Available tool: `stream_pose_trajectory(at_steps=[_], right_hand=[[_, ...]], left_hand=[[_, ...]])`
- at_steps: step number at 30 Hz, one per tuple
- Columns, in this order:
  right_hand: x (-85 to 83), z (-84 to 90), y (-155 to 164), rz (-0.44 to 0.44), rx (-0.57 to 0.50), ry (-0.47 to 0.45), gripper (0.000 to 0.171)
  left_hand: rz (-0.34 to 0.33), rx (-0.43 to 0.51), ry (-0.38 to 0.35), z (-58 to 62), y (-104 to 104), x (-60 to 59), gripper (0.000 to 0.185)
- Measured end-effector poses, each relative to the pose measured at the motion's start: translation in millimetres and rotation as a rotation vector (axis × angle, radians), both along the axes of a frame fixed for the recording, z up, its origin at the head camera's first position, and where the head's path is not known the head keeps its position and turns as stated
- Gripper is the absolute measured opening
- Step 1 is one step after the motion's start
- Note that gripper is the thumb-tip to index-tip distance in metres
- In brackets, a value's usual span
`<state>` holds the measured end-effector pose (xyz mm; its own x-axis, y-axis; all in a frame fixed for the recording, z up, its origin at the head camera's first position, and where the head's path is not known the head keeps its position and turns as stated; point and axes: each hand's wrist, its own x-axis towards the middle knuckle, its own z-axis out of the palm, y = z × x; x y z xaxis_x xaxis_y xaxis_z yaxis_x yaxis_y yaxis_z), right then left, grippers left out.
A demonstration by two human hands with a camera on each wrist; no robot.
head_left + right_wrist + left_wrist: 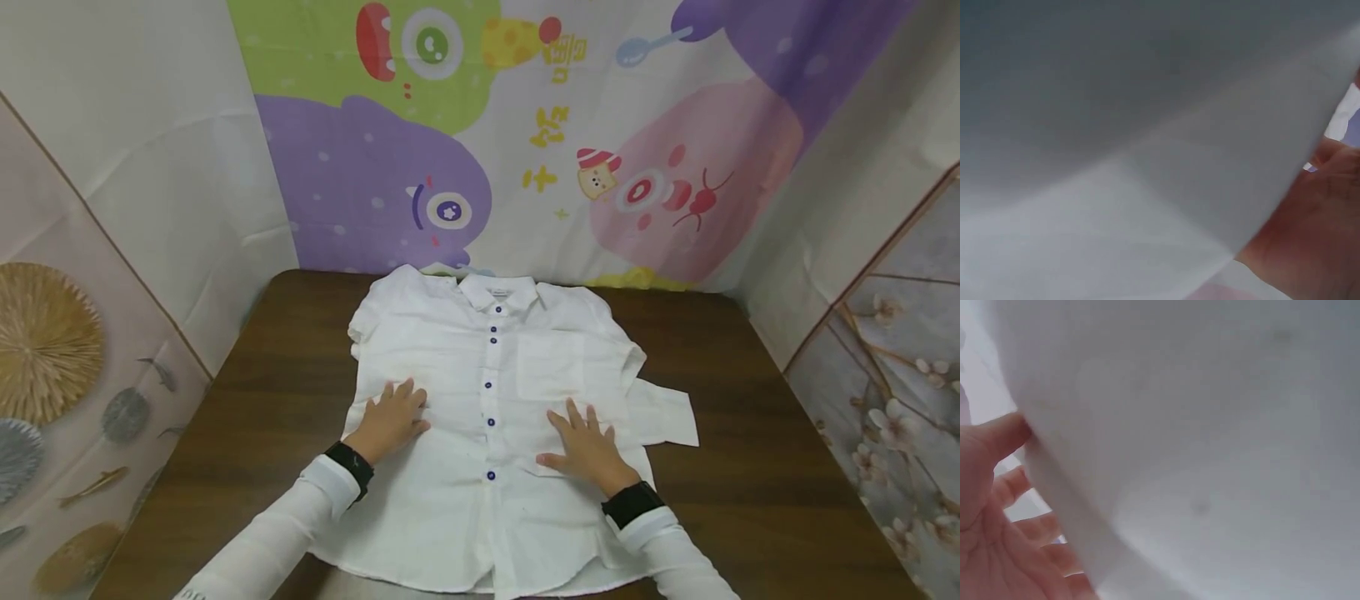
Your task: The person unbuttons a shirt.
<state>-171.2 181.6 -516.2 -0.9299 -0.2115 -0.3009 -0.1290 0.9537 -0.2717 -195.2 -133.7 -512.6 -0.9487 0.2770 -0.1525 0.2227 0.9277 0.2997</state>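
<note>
A white shirt [491,417] is spread on the tabletop [750,467], collar toward the frame's top. The left hand [392,421] and right hand [587,446] are pressed flat on it, fingers straight, either side of the button line.

Head view bright, evenly lit, edges bowed; both wrist views blurred by close white cloth.

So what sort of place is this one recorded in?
Probably a staged recording booth, not a lived-in room: a brown wooden table is boxed in by hung printed backdrops, a cartoon monster sheet behind and patterned panels at the sides. A white shirt lies flat under both hands.
</note>
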Motion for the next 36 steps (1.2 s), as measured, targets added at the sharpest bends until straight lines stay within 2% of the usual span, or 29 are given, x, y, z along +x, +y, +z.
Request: stream_pose_trajectory(at_steps=[6, 10, 14, 17, 23, 27, 32, 36], right_hand=[[1.9, 4.0, -3, -0.018, -0.091, 0.014, 0.055], [5.0, 13.3, -8, -0.048, -0.192, 0.066, 0.035], [14.3, 27.7, -19, -0.041, -0.27, 0.141, 0.025], [24.4, 37.4, -28, -0.027, -0.307, 0.173, 0.02], [41.8, 46.5, -42, -0.024, -0.346, 0.179, 0.011], [49.1, 44.8, -48, 0.009, -0.371, 0.137, 0.008], [57.8, 37.2, -54, 0.06, -0.438, 0.044, 0.014], [67.2, 24.5, -60, 0.06, -0.45, 0.031, 0.024]], left_hand=[[-0.015, -0.008, -0.014, 11.1, 2, 2.7, 0.027], [-0.023, 0.023, -0.019, 21.9, 9, 8.6, 0.03], [-0.056, 0.06, 0.026, 31.7, 18, 18.8, 0.027], [-0.096, 0.105, 0.067, 34.6, 25, 28.0, 0.021], [-0.186, 0.224, 0.107, 24.9, 38, 46.2, 0.006], [-0.231, 0.313, 0.06, 15.8, 47, 55.8, 0.006], [-0.23, 0.375, 0.009, 5.4, 57, 63.3, 0.011], [-0.163, 0.427, -0.03, -0.3, 64, 67.6, 0.01]])
